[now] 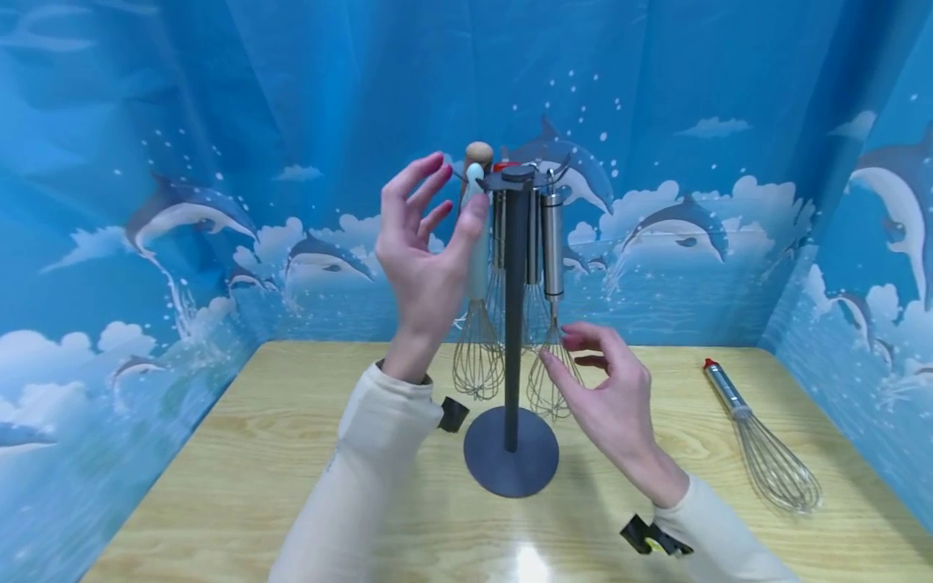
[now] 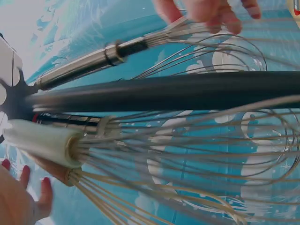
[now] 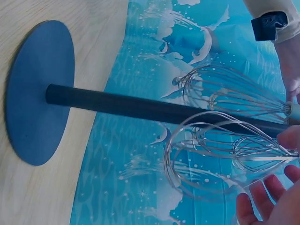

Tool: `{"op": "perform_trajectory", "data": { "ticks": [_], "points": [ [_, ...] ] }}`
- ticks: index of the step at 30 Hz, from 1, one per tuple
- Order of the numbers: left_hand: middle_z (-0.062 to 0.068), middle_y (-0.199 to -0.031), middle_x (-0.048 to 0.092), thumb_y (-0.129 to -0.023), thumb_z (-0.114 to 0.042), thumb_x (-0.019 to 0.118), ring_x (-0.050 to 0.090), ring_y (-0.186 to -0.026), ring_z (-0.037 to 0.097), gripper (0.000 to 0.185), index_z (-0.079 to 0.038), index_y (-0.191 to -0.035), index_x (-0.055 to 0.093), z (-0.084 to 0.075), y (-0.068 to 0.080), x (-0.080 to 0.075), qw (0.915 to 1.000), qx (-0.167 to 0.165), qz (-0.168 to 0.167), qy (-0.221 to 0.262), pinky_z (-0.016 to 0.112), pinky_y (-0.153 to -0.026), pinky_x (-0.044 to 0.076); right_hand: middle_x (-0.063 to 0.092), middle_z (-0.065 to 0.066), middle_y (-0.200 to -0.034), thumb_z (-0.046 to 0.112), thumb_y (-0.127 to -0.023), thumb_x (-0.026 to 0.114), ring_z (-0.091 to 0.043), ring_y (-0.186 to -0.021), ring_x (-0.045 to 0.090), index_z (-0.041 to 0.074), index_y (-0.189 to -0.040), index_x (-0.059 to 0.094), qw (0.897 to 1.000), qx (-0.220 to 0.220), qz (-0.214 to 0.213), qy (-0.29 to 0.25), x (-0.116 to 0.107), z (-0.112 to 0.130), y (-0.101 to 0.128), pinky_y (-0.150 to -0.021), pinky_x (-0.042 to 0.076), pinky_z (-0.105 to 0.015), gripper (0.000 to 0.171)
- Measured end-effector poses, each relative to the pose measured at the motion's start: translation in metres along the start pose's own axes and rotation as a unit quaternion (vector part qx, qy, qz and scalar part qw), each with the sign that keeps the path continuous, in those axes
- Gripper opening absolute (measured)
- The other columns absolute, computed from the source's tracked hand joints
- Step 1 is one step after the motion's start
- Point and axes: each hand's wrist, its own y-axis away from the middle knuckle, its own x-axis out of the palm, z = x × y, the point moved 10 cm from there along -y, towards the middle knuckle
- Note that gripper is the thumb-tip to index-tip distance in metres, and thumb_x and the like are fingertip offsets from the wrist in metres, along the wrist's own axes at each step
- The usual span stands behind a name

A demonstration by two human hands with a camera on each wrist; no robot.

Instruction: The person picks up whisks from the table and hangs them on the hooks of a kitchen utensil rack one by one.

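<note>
A black upright stand (image 1: 514, 324) holds several hanging whisks. My left hand (image 1: 426, 243) is raised at its top left, fingers spread and curved, the thumb tip overlapping the pale mint handle of one whisk (image 1: 478, 275). Behind that, a whisk with a wooden handle (image 1: 479, 154) hangs from the stand. Lower down on the right, my right hand (image 1: 612, 389) has its thumb and fingers apart around the wires of a steel-handled whisk (image 1: 553, 251). In the left wrist view the right fingertips (image 2: 225, 18) overlap those wires. More steel-handled whisks hang behind the pole.
The stand's round base (image 1: 535, 470) sits on a wood-grain table (image 1: 277, 486). A loose whisk (image 1: 773, 453) with a red-tipped steel handle lies at the right. Blue dolphin-printed curtains (image 1: 364, 97) enclose the back and sides.
</note>
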Motion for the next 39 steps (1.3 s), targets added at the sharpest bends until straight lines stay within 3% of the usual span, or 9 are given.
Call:
{"op": "perform_trajectory", "data": {
  "ticks": [4,10,16,21,25,29,32,37,39],
  "points": [
    [0.012,-0.143,0.057,-0.092,-0.008,0.072,0.062,-0.131,0.018,0.055,0.001,-0.142,0.051,0.012,-0.004,0.002,0.9966,-0.069,0.043,0.011,0.042,-0.105,0.055,0.073,-0.008,-0.105,0.004,-0.082,0.083,-0.011,-0.094,0.065,0.006,-0.118,0.071,1.0,-0.001,0.006,0.022,-0.006,-0.003,0.003,-0.08,0.054,-0.014,0.038],
    [0.014,-0.142,0.056,-0.094,-0.009,0.07,0.062,-0.13,0.02,0.051,0.0,-0.14,0.053,0.022,-0.004,0.006,0.9883,-0.127,0.073,0.044,0.04,-0.106,0.055,0.073,-0.01,-0.104,0.002,-0.084,0.08,-0.002,-0.094,0.063,0.004,-0.119,0.07,0.998,0.009,-0.001,0.054,-0.025,-0.012,0.008,-0.08,0.053,-0.01,0.036],
    [0.012,-0.147,0.056,-0.093,-0.005,0.071,0.065,-0.128,0.023,0.042,0.001,-0.133,0.058,0.025,0.0,0.005,0.9852,-0.147,0.062,0.063,0.037,-0.104,0.056,0.072,-0.008,-0.102,-0.001,-0.083,0.079,0.005,-0.092,0.063,0.002,-0.117,0.071,0.997,0.029,-0.024,0.074,-0.054,-0.024,0.013,-0.08,0.051,-0.005,0.035],
    [0.011,-0.145,0.058,-0.093,-0.005,0.071,0.067,-0.125,0.024,0.04,0.002,-0.13,0.059,0.024,0.0,0.005,0.9859,-0.144,0.054,0.065,0.036,-0.104,0.056,0.067,0.018,-0.101,0.0,-0.083,0.08,0.009,-0.091,0.063,0.005,-0.115,0.073,0.992,0.049,-0.038,0.107,-0.081,-0.041,0.016,-0.079,0.05,-0.003,0.032],
    [0.011,-0.143,0.059,-0.093,-0.004,0.071,0.067,-0.124,0.024,0.04,0.002,-0.13,0.058,0.023,0.0,0.004,0.9863,-0.144,0.052,0.063,0.036,-0.104,0.056,0.074,0.004,-0.106,0.005,-0.085,0.079,0.014,-0.092,0.059,0.005,-0.115,0.073,0.982,0.06,-0.01,0.18,-0.097,-0.059,0.016,-0.077,0.043,0.002,0.031],
    [0.013,-0.144,0.057,-0.092,-0.004,0.072,0.067,-0.122,0.024,0.04,0.003,-0.129,0.058,0.021,-0.001,0.003,0.988,-0.134,0.051,0.056,0.037,-0.103,0.057,0.069,-0.021,-0.117,0.017,-0.091,0.074,-0.017,-0.098,0.066,0.003,-0.12,0.069,0.954,0.093,0.085,0.272,-0.109,-0.09,0.018,-0.075,0.049,-0.021,0.032],
    [0.012,-0.145,0.057,-0.091,-0.004,0.073,0.068,-0.121,0.024,0.04,0.003,-0.128,0.059,0.02,-0.001,0.003,0.9881,-0.134,0.051,0.056,0.038,-0.102,0.058,0.064,-0.029,-0.12,0.026,-0.096,0.069,-0.043,-0.098,0.064,-0.002,-0.125,0.064,0.919,0.138,0.186,0.318,-0.115,-0.121,0.025,-0.073,0.051,-0.046,0.04],
    [0.01,-0.143,0.057,-0.09,-0.002,0.075,0.068,-0.12,0.025,0.041,0.004,-0.126,0.059,0.019,-0.003,0.005,0.9875,-0.138,0.053,0.054,0.04,-0.1,0.058,0.064,-0.027,-0.095,0.034,-0.097,0.066,-0.032,-0.076,0.059,-0.012,-0.129,0.056,0.846,0.2,0.327,0.371,-0.129,-0.167,0.045,-0.057,0.045,-0.042,0.057],
    [0.011,-0.141,0.058,-0.089,-0.001,0.076,0.068,-0.119,0.024,0.041,0.004,-0.126,0.058,0.018,-0.004,0.006,0.9876,-0.139,0.054,0.051,0.04,-0.099,0.059,0.06,-0.019,-0.084,0.036,-0.097,0.065,-0.025,-0.07,0.053,-0.013,-0.132,0.052,0.826,0.218,0.354,0.381,-0.137,-0.18,0.053,-0.053,0.039,-0.037,0.061]
  ]
}}
